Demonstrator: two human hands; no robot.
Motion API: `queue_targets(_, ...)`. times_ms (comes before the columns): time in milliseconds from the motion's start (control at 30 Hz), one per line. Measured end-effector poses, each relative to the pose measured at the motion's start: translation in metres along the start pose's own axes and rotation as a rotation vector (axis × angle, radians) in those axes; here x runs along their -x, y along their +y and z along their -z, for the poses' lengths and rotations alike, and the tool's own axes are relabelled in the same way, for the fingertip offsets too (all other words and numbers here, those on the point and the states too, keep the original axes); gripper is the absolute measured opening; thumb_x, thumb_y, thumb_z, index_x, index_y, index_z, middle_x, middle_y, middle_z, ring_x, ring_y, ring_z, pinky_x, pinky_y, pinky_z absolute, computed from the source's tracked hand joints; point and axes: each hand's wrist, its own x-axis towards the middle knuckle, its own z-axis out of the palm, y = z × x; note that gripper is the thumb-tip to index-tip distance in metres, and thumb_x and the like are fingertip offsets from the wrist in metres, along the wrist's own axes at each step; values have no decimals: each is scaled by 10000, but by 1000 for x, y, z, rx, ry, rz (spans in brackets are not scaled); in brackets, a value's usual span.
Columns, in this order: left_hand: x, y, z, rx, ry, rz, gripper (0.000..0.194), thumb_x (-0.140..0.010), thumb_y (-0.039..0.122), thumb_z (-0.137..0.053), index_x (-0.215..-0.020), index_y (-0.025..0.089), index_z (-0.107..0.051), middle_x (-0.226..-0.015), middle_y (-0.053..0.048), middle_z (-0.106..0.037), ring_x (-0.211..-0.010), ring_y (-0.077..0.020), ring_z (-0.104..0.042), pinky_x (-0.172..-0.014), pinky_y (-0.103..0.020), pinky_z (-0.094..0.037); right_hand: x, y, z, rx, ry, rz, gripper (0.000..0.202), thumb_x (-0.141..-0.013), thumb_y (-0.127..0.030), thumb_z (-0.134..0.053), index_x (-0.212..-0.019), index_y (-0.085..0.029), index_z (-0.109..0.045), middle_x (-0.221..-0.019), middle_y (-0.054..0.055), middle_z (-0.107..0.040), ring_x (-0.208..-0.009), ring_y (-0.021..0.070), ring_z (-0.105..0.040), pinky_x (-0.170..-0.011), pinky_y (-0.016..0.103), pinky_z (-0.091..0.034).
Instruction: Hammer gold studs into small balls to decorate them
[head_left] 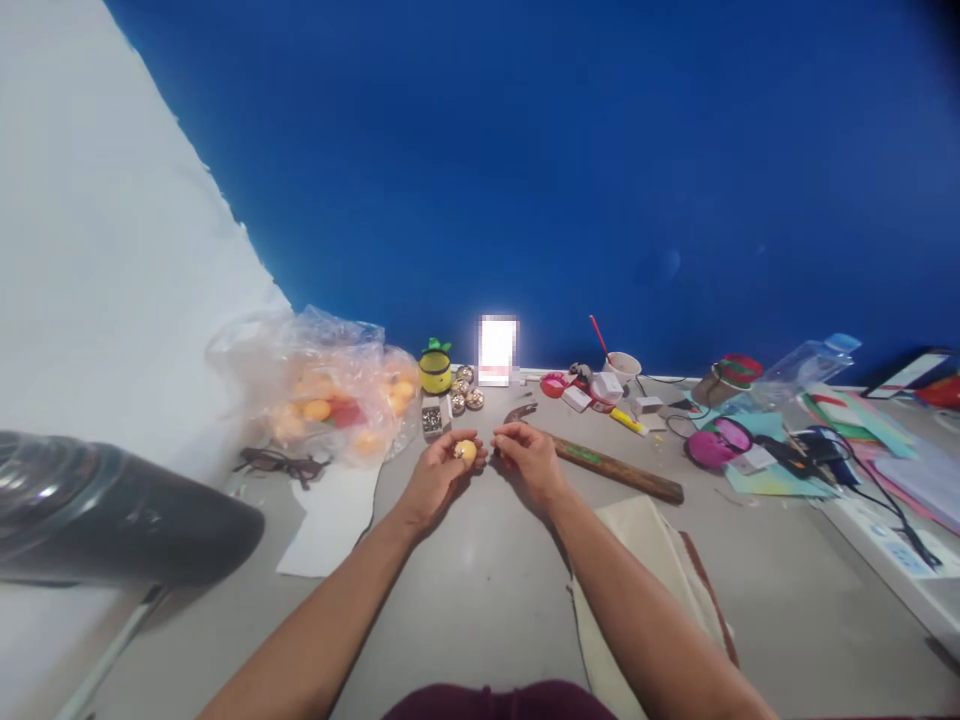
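Clutter covers the grey table [480, 590] on three sides of the work area, and most risks come from it. Largest item: a dark rounded object [112, 515] overhangs the near left, beside the left forearm, which could knock it. A clear plastic bag of orange balls [322, 395] sits just left of the hands; a nudge could spill it. A wooden-handled hammer [615, 468] lies just behind the right hand [529, 460], within easy catching range. Small silvery balls [465, 388] and a box of pins [432, 420] lie just beyond the fingers and could scatter. Left hand [439, 470] holds a small yellow ball [466, 451] in its fingertips, above the table; it could slip and roll. Right hand is pinched narrow beside it; whether it holds anything I cannot tell.
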Motion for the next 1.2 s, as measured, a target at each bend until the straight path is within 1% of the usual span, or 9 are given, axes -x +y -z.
queue_targets(100, 2, -1, 0, -128, -25, -43, 572, -713, 315, -880, -1215, 175, -645, -1268, -122, -708, -880, -193, -727, -791, -344, -603, -3, 1, 4, -73, -32, -32, 354, -614, -431, -899, -842, -199, -761, -728, 19, -733, -522, 86, -484, -494, 231, -381)
queue_targets(200, 3, -2, 1, -304, -37, -110, 553, -733, 337, -861, -1216, 175, -647, -1149, -89, -725, -847, -173, -686, -730, -302, -588, -2, 0, 6, -102, -58, -51, 375, -608, -454, -921, -835, -202, -760, -753, 29, -743, -519, 87, -499, -473, 227, -380)
queue_targets(300, 1, -5, 4, -393, -32, -167, 502, -760, 330, -828, -1197, 169, -639, -1056, -78, -725, -927, -194, -688, -801, -300, -580, 1, -1, 6, -97, -96, -80, 395, -602, -457, -934, -847, -199, -760, -759, 37, -755, -524, 98, -545, -443, 211, -359)
queue_targets(433, -2, -9, 7, -430, -6, -198, 539, -789, 381, -809, -1250, 186, -609, -1229, -120, -704, -1067, -238, -700, -907, -344, -573, 5, 0, 4, -60, -178, -116, 344, -633, -431, -921, -815, -191, -754, -681, 22, -729, -496, 97, -552, -421, 194, -335)
queue_targets(533, -2, -10, 9, -584, 43, -227, 596, -802, 421, -804, -1321, 188, -625, -1221, -113, -709, -989, -229, -694, -872, -345, -556, 7, 0, 3, -41, -210, -106, 300, -644, -403, -918, -757, -186, -743, -684, 18, -724, -512, 89, -560, -446, 188, -368)
queue_targets(767, -1, -7, 7, -706, 55, -239, 464, -796, 430, -792, -1167, 185, -662, -1078, -76, -733, -914, -224, -678, -808, -322, -535, 8, 2, 4, -5, -254, -141, 292, -657, -388, -921, -796, -185, -764, -723, 23, -742, -524, 92, -571, -478, 209, -441)
queue_targets(933, -2, -10, 7, -791, 50, -254, 529, -792, 373, -772, -1267, 199, -613, -1192, -96, -713, -1016, -243, -684, -877, -347, -540, 9, 3, 2, -2, -260, -157, 288, -645, -385, -924, -770, -184, -760, -684, 16, -729, -511, 95, -563, -484, 223, -484)
queue_targets(1067, -2, -8, 7, -920, -23, -354, 389, -831, 365, -724, -1180, 200, -676, -1159, -91, -714, -1066, -261, -665, -949, -377, -517, 9, 3, 2, 11, -262, -167, 287, -659, -399, -917, -764, -184, -757, -612, -8, -684, -489, 92, -538, -482, 226, -487)
queue_targets(1200, 0, -6, 5, -953, -16, -317, 281, -844, 370, -705, -1068, 204, -661, -1014, -42, -715, -904, -218, -658, -826, -328, -512, 7, 3, 4, 55, -267, -194, 295, -645, -393, -917, -767, -176, -758, -569, -15, -664, -464, 90, -526, -447, 210, -429)
